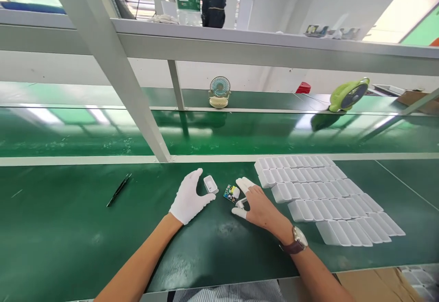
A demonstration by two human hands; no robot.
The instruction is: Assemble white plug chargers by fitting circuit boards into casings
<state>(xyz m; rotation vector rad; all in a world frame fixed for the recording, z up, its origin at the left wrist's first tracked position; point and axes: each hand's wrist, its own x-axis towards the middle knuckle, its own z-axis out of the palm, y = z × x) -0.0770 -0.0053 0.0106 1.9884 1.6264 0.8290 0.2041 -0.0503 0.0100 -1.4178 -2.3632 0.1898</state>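
Note:
My left hand point(192, 198), in a white glove, lies on the green table with thumb and fingers apart. Just off its thumb and fingertips sits a small white plastic housing point(210, 184), its hollow side facing up. My right hand point(252, 202) wears white covers on some fingertips and hovers low over the table, fingers spread. Close to those fingertips lies a small circuit board point(232, 193) with a yellow part and a white part on it. A small white plastic piece point(241, 203) is between the right thumb and fingers; whether they touch it I cannot tell.
Rows of white plastic housings point(322, 188) stand on the right. Black tweezers point(119, 190) lie on the left. A slanting white post point(137, 105) and a rail cross in front. Beyond, a small fan point(219, 92) and a green fan point(349, 94) stand by the conveyor belt point(240, 133).

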